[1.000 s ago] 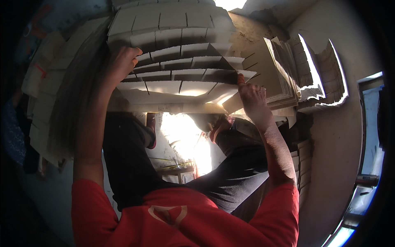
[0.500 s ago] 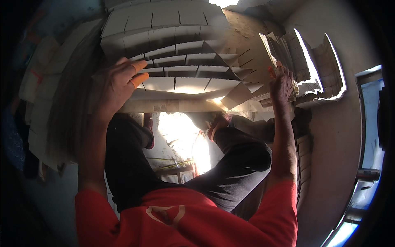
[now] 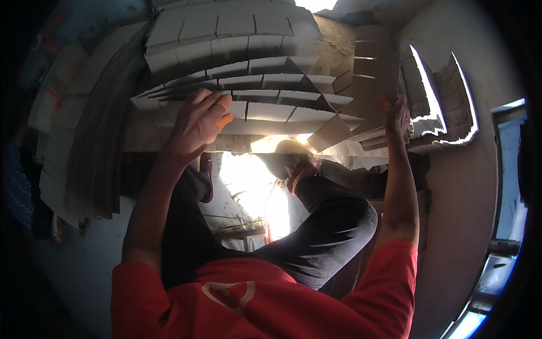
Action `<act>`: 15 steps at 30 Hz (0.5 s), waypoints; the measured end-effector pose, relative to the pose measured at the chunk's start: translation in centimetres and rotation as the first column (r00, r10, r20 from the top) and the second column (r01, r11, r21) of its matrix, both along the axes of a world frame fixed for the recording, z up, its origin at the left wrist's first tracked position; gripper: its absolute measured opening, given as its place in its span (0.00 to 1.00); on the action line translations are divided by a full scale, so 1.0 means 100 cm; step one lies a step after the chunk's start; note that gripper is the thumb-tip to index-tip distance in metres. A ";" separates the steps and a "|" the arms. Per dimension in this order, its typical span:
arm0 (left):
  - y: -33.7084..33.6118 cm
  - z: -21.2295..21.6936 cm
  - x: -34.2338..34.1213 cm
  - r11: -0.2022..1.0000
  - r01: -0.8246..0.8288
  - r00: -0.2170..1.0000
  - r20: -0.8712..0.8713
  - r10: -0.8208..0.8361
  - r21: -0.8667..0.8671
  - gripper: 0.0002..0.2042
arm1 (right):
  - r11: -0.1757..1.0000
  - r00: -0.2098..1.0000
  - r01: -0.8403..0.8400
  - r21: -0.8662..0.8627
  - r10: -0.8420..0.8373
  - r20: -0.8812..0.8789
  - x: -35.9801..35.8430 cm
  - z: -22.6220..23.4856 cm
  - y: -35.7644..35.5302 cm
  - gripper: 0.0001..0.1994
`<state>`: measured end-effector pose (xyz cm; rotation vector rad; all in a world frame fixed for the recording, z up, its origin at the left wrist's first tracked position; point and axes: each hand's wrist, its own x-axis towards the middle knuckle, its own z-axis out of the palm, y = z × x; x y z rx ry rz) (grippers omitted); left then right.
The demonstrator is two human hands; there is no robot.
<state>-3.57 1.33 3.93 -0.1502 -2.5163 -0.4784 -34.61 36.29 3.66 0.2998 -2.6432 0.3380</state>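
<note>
A row of long slotted cardboard strips (image 3: 271, 111) stands on edge in front of me, with a crossing cardboard strip (image 3: 312, 85) running slantwise through their right part. My left hand (image 3: 200, 121), with orange finger covers on its thumb and forefinger, is at the near strips. Its thumb and forefinger are a little apart, and nothing shows between them. At the right, my right hand (image 3: 398, 117) is at the edge of another slotted cardboard strip (image 3: 372, 68), which rises beside the stack. The fingers close on that edge, partly in shadow.
Slotted cardboard stacks (image 3: 226, 20) lie behind the row. A tall cardboard pile (image 3: 96, 130) stands at left, and sunlit stacks (image 3: 454, 96) lean near the right wall (image 3: 451, 186). The wooden bench edge (image 3: 254, 144) crosses above my knees.
My left hand has moved right along the near strips, its fingers more bent. At the right stack, a slotted strip now shows its broad face beside my right hand, which has shifted slightly right.
</note>
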 end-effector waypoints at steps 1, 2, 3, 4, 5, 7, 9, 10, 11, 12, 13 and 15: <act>-0.001 -0.005 -0.003 0.999 -0.009 0.999 -0.042 0.008 -0.033 0.19 | 0.999 0.998 0.049 -0.014 -0.048 0.029 0.003 0.008 -0.002 0.16; -0.002 -0.014 -0.008 0.998 -0.018 0.996 -0.085 0.013 -0.065 0.19 | 0.997 0.998 0.056 -0.043 -0.057 -0.010 0.005 0.016 -0.002 0.16; -0.002 -0.019 -0.011 0.995 -0.030 0.992 -0.126 0.018 -0.097 0.19 | 0.995 0.997 0.061 -0.073 -0.065 -0.046 0.007 0.022 -0.002 0.16; -0.003 -0.023 -0.014 0.996 -0.031 0.995 -0.098 0.022 -0.088 0.18 | 0.993 0.994 0.066 -0.102 -0.075 -0.083 0.010 0.030 -0.001 0.16; -0.002 -0.025 -0.017 0.996 -0.030 0.997 -0.070 0.024 -0.079 0.17 | 0.989 0.969 -0.093 -0.113 0.064 -0.238 0.013 0.040 0.001 0.16; 0.000 -0.027 -0.019 0.999 -0.001 1.000 -0.029 -0.001 -0.052 0.15 | 0.918 0.799 -0.392 -0.058 0.309 -0.516 0.024 0.066 0.007 0.17; -0.004 -0.029 -0.009 0.999 0.023 1.000 -0.002 -0.023 -0.028 0.14 | 0.822 0.943 -0.331 -0.464 0.276 -0.186 0.074 0.103 -0.026 0.19; -0.001 -0.031 -0.007 1.000 0.025 1.000 0.010 -0.025 0.010 0.14 | 0.814 0.907 -0.417 -0.404 0.343 -0.245 0.090 0.117 -0.034 0.24; 0.002 -0.033 -0.003 0.999 0.022 0.999 0.026 -0.023 0.046 0.13 | 0.748 0.880 -0.469 -0.469 0.442 -0.174 0.102 0.121 -0.040 0.24; 0.004 -0.035 -0.001 0.996 0.020 0.999 0.038 -0.023 0.082 0.13 | 0.676 0.836 -0.507 -0.536 0.538 -0.112 0.114 0.124 -0.045 0.25; 0.005 -0.035 0.000 0.995 0.028 0.999 0.019 -0.030 0.095 0.13 | 0.656 0.804 -0.516 -0.551 0.593 -0.046 0.122 0.125 -0.048 0.25; 0.007 -0.036 0.000 0.992 0.046 0.999 -0.021 -0.044 0.119 0.13 | 0.681 0.758 -0.509 -0.527 0.645 0.101 0.138 0.128 -0.053 0.25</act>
